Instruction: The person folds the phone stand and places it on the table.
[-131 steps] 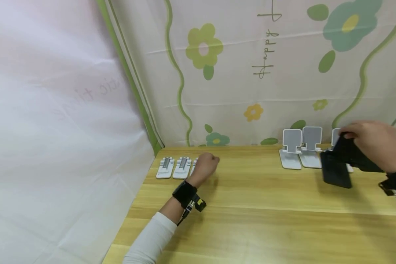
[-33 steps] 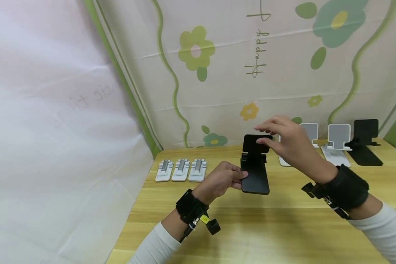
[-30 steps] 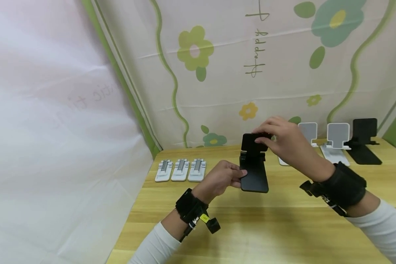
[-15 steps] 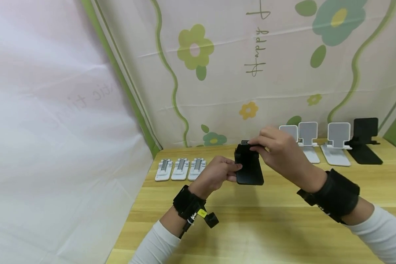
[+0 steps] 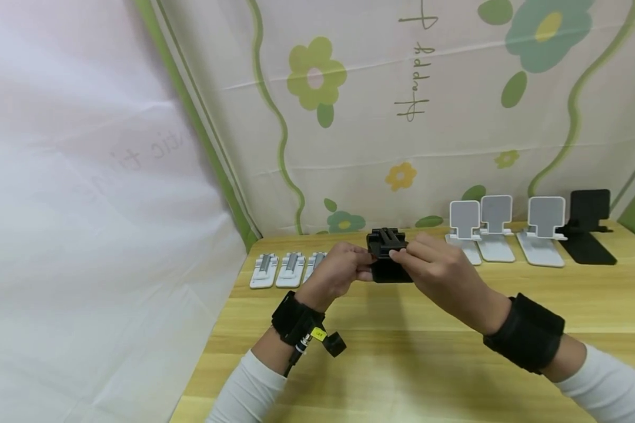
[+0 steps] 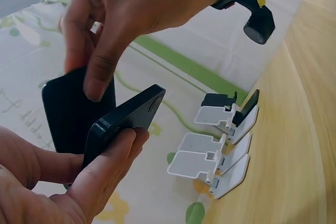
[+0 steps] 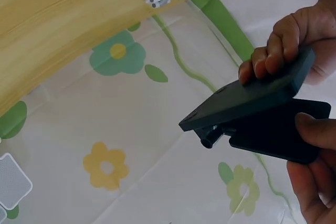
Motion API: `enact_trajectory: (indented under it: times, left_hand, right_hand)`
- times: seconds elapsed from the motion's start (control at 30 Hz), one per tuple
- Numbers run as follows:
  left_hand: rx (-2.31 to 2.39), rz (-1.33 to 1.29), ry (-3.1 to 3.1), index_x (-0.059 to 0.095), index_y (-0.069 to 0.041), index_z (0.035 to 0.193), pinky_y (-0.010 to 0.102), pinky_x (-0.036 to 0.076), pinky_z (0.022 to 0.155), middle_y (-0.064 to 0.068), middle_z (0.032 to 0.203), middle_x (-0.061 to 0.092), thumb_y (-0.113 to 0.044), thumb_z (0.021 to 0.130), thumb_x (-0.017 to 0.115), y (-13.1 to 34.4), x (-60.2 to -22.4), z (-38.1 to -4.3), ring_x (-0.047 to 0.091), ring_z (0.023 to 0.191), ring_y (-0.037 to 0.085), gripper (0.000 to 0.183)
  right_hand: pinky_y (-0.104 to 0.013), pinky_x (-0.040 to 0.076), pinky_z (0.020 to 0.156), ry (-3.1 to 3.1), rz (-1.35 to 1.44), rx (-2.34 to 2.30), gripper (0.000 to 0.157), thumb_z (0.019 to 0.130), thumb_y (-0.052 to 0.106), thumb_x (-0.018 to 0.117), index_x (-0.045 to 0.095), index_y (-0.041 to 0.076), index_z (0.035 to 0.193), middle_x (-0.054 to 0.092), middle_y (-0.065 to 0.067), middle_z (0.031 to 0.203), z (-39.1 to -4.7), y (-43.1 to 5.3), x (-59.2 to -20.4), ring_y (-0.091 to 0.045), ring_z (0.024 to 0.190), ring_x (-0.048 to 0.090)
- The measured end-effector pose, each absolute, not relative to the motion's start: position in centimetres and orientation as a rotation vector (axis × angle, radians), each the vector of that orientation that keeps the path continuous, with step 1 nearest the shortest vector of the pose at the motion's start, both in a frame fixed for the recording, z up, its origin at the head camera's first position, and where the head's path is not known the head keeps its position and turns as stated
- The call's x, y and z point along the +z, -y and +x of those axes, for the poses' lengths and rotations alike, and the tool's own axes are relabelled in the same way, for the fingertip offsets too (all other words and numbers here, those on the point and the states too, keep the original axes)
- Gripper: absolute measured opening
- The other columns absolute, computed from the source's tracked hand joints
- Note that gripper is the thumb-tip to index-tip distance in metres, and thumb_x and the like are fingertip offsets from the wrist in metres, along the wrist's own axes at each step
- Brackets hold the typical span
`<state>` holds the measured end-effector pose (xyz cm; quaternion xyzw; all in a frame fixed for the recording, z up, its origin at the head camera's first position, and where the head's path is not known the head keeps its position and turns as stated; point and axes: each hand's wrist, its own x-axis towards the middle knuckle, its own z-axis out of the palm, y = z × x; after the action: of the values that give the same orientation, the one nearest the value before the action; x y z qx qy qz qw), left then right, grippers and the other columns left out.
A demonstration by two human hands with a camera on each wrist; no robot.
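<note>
A black folding phone stand (image 5: pixel 390 272) is held above the table between both hands, partly folded. My left hand (image 5: pixel 340 269) grips its base by the left edge. My right hand (image 5: pixel 441 275) pinches the upper panel from the right. In the left wrist view, the thick base (image 6: pixel 123 120) and the thin panel (image 6: pixel 73 114) stand at a narrow angle, joined at a hinge. The right wrist view shows left fingers (image 7: pixel 274 56) on the base, which has round pads, while my right thumb (image 7: pixel 315 129) presses the panel against the fingers behind.
On the left lie three folded white phone stands (image 5: pixel 264 271), the third partly behind my left hand. At the right back, three unfolded white phone stands (image 5: pixel 546 217) and an unfolded black one (image 5: pixel 590 211) stand on the wooden table (image 5: pixel 455 364), before a flowered curtain (image 5: pixel 360 141).
Earlier the right hand brought the black phone stand over from the right and the left hand took its base. Since then its upright panel has folded down, and the stand has tilted.
</note>
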<state>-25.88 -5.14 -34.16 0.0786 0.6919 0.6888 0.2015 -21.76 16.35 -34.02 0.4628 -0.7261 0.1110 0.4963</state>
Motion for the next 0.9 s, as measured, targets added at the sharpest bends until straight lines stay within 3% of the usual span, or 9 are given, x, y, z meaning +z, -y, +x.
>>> enact_trajectory:
  times: [0.1, 0.17, 0.2, 0.3, 0.4, 0.43, 0.63, 0.8, 0.9]
  left_hand:
    - [1.925, 0.234, -1.938, 0.066, 0.015, 0.124, 0.016, 0.056, 0.062, 0.03, 0.126, 0.066, -0.001, 0.105, 0.049, 5.3, -34.0, -25.9, 0.07, 0.07, 0.011, 0.031]
    - [1.936, 0.24, -1.934, 0.066, 0.015, 0.124, 0.016, 0.057, 0.063, 0.029, 0.122, 0.068, -0.002, 0.105, 0.049, 5.4, -34.0, -25.9, 0.072, 0.072, 0.012, 0.031]
    - [1.94, 0.244, -1.933, 0.066, 0.015, 0.123, 0.016, 0.057, 0.063, 0.029, 0.121, 0.069, -0.002, 0.105, 0.049, 5.4, -34.0, -25.9, 0.072, 0.074, 0.013, 0.031]
    - [1.952, 0.25, -1.923, 0.065, 0.016, 0.124, 0.016, 0.058, 0.064, 0.027, 0.12, 0.069, -0.001, 0.105, 0.048, 5.5, -33.9, -25.9, 0.073, 0.076, 0.014, 0.031]
    - [1.948, 0.258, -1.925, 0.065, 0.016, 0.124, 0.015, 0.057, 0.063, 0.028, 0.121, 0.069, -0.001, 0.104, 0.048, 5.5, -33.8, -25.9, 0.072, 0.075, 0.013, 0.031]
    - [1.946, 0.256, -1.928, 0.065, 0.016, 0.124, 0.015, 0.057, 0.063, 0.028, 0.121, 0.068, -0.002, 0.104, 0.049, 5.5, -33.7, -25.9, 0.072, 0.074, 0.013, 0.031]
    - [1.958, 0.258, -1.924, 0.067, 0.015, 0.121, 0.017, 0.058, 0.064, 0.025, 0.118, 0.071, -0.001, 0.103, 0.05, 5.8, -33.7, -26.1, 0.072, 0.076, 0.014, 0.029]
    - [1.984, 0.296, -1.891, 0.068, 0.016, 0.116, 0.017, 0.057, 0.063, 0.025, 0.117, 0.071, 0.001, 0.102, 0.05, 5.6, -33.6, -25.8, 0.07, 0.075, 0.014, 0.028]
    - [1.983, 0.295, -1.883, 0.068, 0.017, 0.116, 0.018, 0.058, 0.064, 0.025, 0.122, 0.068, 0.002, 0.103, 0.049, 5.4, -33.6, -25.6, 0.072, 0.078, 0.015, 0.027]
  right_hand:
    - [-0.035, 0.054, 0.059, 1.757, 1.135, 0.24, 0.019, 0.086, -0.008, 0.073, 0.079, -0.001, 0.103, 0.064, -0.01, 0.08, -21.7, -16.2, -34.5, -0.022, 0.07, 0.056]
    - [-0.036, 0.057, 0.061, 1.761, 1.146, 0.208, 0.023, 0.101, -0.003, 0.057, 0.079, -0.001, 0.104, 0.066, -0.01, 0.082, -21.6, -16.1, -34.8, -0.023, 0.072, 0.058]
    - [-0.036, 0.057, 0.063, 1.765, 1.15, 0.196, 0.025, 0.103, -0.002, 0.054, 0.08, -0.002, 0.104, 0.067, -0.01, 0.083, -21.6, -16.1, -34.9, -0.023, 0.073, 0.059]
    - [-0.037, 0.059, 0.064, 1.76, 1.154, 0.175, 0.016, 0.093, -0.007, 0.069, 0.079, -0.003, 0.104, 0.069, -0.012, 0.085, -21.5, -16.0, -35.0, -0.024, 0.075, 0.061]
    - [-0.036, 0.059, 0.062, 1.778, 1.149, 0.189, 0.04, 0.066, -0.011, 0.087, 0.08, -0.002, 0.104, 0.068, -0.011, 0.083, -21.4, -16.0, -34.8, -0.024, 0.072, 0.061]
    - [-0.036, 0.059, 0.061, 1.799, 1.147, 0.228, 0.04, 0.064, -0.009, 0.089, 0.08, -0.001, 0.102, 0.067, -0.01, 0.083, -21.5, -16.1, -34.7, -0.023, 0.071, 0.062]
    - [-0.026, 0.056, 0.073, 2.069, 0.944, 0.717, 0.017, 0.092, 0.015, 0.078, 0.077, 0.006, 0.106, 0.072, -0.004, 0.094, -22.0, -16.8, -33.5, -0.018, 0.085, 0.069]
    - [-0.043, 0.057, 0.093, 2.576, 0.604, 1.36, 0.052, 0.106, 0.042, 0.055, 0.059, 0.001, 0.137, 0.066, -0.018, 0.126, -22.7, -17.8, -32.2, -0.026, 0.105, 0.07]
    - [-0.039, 0.056, 0.097, 2.701, 0.53, 1.821, 0.062, 0.108, 0.044, 0.051, 0.048, -0.005, 0.145, 0.06, -0.02, 0.134, -23.5, -18.2, -32.3, -0.023, 0.108, 0.069]
